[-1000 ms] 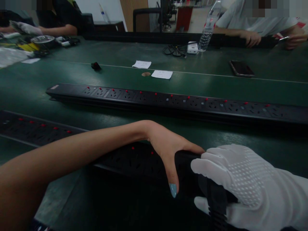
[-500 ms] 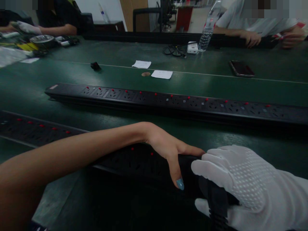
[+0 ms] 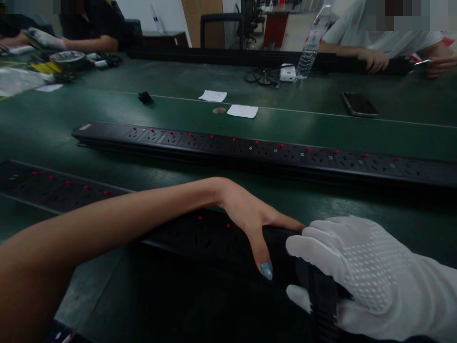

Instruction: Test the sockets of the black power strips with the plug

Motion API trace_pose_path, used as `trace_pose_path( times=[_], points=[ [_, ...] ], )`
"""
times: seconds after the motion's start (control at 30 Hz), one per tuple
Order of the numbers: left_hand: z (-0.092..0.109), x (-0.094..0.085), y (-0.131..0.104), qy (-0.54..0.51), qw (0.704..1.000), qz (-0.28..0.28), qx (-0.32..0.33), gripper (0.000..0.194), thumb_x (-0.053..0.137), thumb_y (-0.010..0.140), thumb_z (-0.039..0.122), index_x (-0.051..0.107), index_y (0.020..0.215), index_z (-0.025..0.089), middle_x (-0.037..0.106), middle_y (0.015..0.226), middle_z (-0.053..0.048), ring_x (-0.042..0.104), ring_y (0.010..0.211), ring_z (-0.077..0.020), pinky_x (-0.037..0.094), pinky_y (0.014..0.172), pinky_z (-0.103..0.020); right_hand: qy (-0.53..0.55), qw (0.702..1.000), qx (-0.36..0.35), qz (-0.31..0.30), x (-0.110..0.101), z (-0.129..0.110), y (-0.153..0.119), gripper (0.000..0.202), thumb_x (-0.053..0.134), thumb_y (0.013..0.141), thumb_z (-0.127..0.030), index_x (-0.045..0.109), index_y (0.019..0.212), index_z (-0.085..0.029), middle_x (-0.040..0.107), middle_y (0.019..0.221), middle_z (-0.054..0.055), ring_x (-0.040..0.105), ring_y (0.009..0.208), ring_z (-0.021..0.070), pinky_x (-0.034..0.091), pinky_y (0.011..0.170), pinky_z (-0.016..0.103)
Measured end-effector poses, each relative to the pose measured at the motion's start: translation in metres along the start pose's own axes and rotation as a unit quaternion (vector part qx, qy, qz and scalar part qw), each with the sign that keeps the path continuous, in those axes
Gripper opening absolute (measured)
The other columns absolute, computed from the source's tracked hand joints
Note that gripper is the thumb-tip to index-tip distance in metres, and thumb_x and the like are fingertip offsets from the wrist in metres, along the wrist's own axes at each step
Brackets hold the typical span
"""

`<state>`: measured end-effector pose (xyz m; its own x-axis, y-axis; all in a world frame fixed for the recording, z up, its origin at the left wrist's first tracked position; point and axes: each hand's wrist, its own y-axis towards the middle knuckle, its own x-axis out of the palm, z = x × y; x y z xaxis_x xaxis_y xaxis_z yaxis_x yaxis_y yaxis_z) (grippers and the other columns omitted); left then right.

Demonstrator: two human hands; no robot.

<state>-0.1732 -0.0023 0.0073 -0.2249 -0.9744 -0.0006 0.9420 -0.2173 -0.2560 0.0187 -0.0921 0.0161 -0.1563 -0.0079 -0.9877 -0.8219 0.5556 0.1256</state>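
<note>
A long black power strip (image 3: 178, 238) with red indicator dots lies slantwise under my left forearm. My bare left hand (image 3: 250, 214), nails painted blue, is wrapped over it near its right end, thumb on the near side and fingers on the far side. My right hand (image 3: 360, 267), in a white dotted glove, closes round a black plug with a ribbed cord end (image 3: 323, 300) at that end of the strip. The gloved fingers hide where plug and strip meet, so I cannot tell whether they are joined.
A second power strip (image 3: 232, 147) lies across the green table (image 3: 171, 107) beyond my hands. Farther off are paper slips (image 3: 243, 111), a small black part (image 3: 145, 97), a phone (image 3: 360, 104), a white adapter (image 3: 287, 72) and a water bottle (image 3: 310, 52). People sit opposite.
The view has shifted slightly, so the table objects sit a little farther right. Both hands keep their grips on the power strip and the plug.
</note>
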Motion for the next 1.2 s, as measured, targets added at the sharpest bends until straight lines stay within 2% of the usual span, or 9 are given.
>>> trace_pose_path(
  times=[0.1,0.2,0.3,0.47,0.6,0.7,0.77,0.93,1.2],
  points=[
    [0.000,0.000,0.000,0.012,1.000,-0.002,-0.004,0.096,0.068,0.066,0.027,0.010,0.141,0.010,0.030,0.141,-0.007,0.026,0.131,-0.0192,0.022,0.105,-0.025,-0.003,0.998,-0.033,0.050,-0.007,-0.004,0.006,0.019,0.050,0.080,-0.043,0.055,0.087,-0.026,0.057,0.058,-0.002,0.049,0.045,0.0123,0.040,0.039,0.029],
    [0.000,0.001,-0.001,0.029,1.000,0.000,-0.006,0.097,0.068,0.068,0.031,0.009,0.141,0.010,0.026,0.143,-0.007,0.024,0.132,-0.0185,0.020,0.106,-0.024,-0.036,0.995,-0.031,0.086,-0.007,-0.008,0.006,0.017,0.050,0.080,-0.040,0.055,0.084,-0.024,0.056,0.057,-0.001,0.049,0.043,0.0140,0.036,0.035,0.031],
    [0.001,0.002,-0.002,0.038,0.999,0.007,-0.017,0.095,0.067,0.068,0.031,0.010,0.141,0.012,0.029,0.142,-0.005,0.026,0.131,-0.0188,0.021,0.106,-0.024,-0.003,0.995,-0.036,0.094,-0.004,-0.008,0.004,0.020,0.054,0.077,-0.039,0.053,0.086,-0.022,0.057,0.059,-0.002,0.051,0.044,0.0134,0.037,0.036,0.029],
    [0.003,0.003,-0.004,0.050,0.999,0.015,-0.009,0.091,0.068,0.067,0.031,0.017,0.140,0.013,0.035,0.139,-0.003,0.030,0.129,-0.0199,0.024,0.105,-0.024,0.049,0.992,-0.030,0.113,0.002,-0.002,0.000,0.037,0.061,0.073,-0.040,0.050,0.101,-0.018,0.060,0.065,-0.001,0.055,0.052,0.0144,0.043,0.048,0.030],
    [0.003,0.003,-0.004,0.053,0.998,0.019,0.003,0.090,0.069,0.067,0.031,0.019,0.140,0.012,0.037,0.138,-0.005,0.031,0.129,-0.0204,0.026,0.104,-0.025,0.071,0.990,-0.044,0.114,0.002,0.000,0.000,0.028,0.063,0.072,-0.037,0.049,0.090,-0.019,0.058,0.060,-0.004,0.055,0.050,0.0122,0.040,0.046,0.027],
    [0.004,0.003,-0.004,0.043,0.999,0.018,-0.004,0.090,0.069,0.066,0.031,0.020,0.140,0.013,0.038,0.137,-0.004,0.032,0.128,-0.0207,0.026,0.104,-0.026,0.051,0.989,-0.050,0.133,0.000,0.000,0.002,0.026,0.062,0.073,-0.037,0.049,0.085,-0.019,0.059,0.061,-0.003,0.056,0.050,0.0126,0.040,0.045,0.027],
    [0.004,0.004,-0.004,0.034,0.999,0.013,-0.010,0.091,0.069,0.066,0.030,0.019,0.140,0.014,0.036,0.138,-0.004,0.031,0.129,-0.0200,0.024,0.105,-0.026,0.037,0.990,-0.063,0.123,-0.001,-0.001,0.004,0.023,0.062,0.073,-0.036,0.049,0.083,-0.020,0.058,0.059,-0.004,0.054,0.048,0.0118,0.040,0.043,0.027],
    [0.003,0.007,-0.004,0.016,0.999,0.024,-0.017,0.091,0.066,0.067,0.027,0.014,0.141,0.016,0.030,0.142,-0.003,0.027,0.131,-0.0201,0.021,0.106,-0.027,0.014,0.987,-0.089,0.135,-0.001,-0.001,0.003,0.027,0.062,0.073,-0.033,0.051,0.093,-0.017,0.058,0.059,-0.002,0.053,0.047,0.0125,0.040,0.043,0.027],
    [0.003,0.008,-0.003,-0.002,1.000,0.022,-0.016,0.091,0.064,0.067,0.026,0.014,0.141,0.017,0.032,0.141,-0.001,0.027,0.131,-0.0204,0.024,0.104,-0.025,0.029,0.987,-0.075,0.139,-0.001,-0.001,0.007,0.023,0.063,0.072,-0.033,0.052,0.086,-0.018,0.056,0.055,-0.003,0.051,0.044,0.0121,0.039,0.041,0.027]
  ],
)
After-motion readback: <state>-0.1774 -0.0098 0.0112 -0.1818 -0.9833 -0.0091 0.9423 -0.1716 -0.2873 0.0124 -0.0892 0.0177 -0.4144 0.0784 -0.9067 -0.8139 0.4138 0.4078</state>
